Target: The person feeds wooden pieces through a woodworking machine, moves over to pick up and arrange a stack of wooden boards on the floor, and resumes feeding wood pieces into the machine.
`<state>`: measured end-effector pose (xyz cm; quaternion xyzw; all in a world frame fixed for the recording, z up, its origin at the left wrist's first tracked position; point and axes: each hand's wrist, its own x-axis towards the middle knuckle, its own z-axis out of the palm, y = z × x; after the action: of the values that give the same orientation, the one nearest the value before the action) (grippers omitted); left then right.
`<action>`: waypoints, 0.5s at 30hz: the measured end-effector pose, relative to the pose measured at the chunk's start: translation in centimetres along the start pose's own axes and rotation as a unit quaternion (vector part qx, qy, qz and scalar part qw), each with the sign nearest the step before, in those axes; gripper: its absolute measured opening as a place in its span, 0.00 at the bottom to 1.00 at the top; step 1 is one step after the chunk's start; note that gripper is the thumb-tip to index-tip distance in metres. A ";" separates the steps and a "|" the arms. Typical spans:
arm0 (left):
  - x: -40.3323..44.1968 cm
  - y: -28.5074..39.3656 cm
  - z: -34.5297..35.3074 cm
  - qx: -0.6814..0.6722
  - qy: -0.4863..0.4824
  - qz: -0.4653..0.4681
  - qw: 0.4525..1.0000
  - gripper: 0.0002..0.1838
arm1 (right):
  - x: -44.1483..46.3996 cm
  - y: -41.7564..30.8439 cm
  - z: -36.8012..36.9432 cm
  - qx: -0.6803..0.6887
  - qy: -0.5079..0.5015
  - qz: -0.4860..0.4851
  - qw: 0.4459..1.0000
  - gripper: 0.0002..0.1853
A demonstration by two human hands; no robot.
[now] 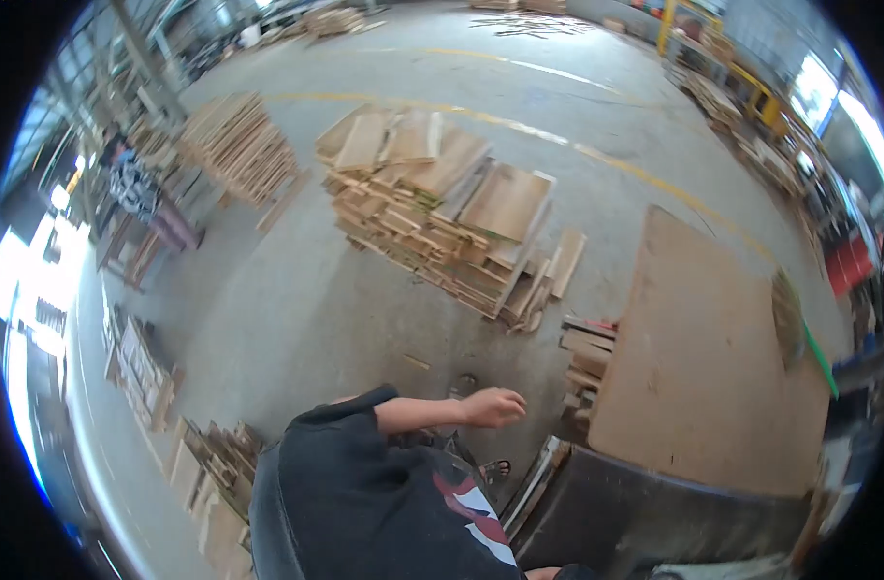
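Note:
My left hand point(497, 408) reaches out from a dark short sleeve, in front of my torso and above the floor near my sandalled feet. Its fingers are loosely curled together, with nothing visible in them. To its right are stacked wood pieces point(585, 365) and a large brown board point(717, 358). A dark-topped surface point(645, 522) lies below the board. At the bottom edge a small strip of skin shows beside my shirt, but my right hand is out of the frame.
A large pile of wooden boards point(432, 193) stands on the floor ahead. Another stack point(239, 145) is farther left, near a person point(137, 188) by a wooden bench point(128, 251). More wood pieces point(215, 474) lie at the lower left. A green-edged broom point(790, 324) rests on the brown board.

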<state>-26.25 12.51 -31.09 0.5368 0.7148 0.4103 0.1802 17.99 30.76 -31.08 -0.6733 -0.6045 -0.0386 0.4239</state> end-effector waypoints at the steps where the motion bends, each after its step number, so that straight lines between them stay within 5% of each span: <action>1: -2.1 -2.7 -1.4 -0.009 0.048 -0.063 0.997 0.12 | 0.9 -2.0 0.7 0.016 -0.022 -0.008 1.000 0.23; 4: -8.5 -8.7 -6.6 0.010 0.171 -0.275 0.946 0.17 | 1.2 -11.3 5.9 0.087 -0.089 -0.025 0.992 0.23; 8: -16.3 -17.4 -11.6 -0.077 0.316 -0.528 0.785 0.25 | -8.0 -32.4 17.3 0.228 -0.202 -0.015 0.952 0.22; 15: -20.3 -26.5 -26.8 -0.143 0.457 -0.563 0.674 0.24 | -18.4 -51.0 19.8 0.269 -0.376 0.035 0.886 0.21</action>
<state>-54.14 -18.90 -39.45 -0.2538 0.8075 0.5224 0.1029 -39.20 24.06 -27.35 -0.5177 -0.6820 0.3966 0.3309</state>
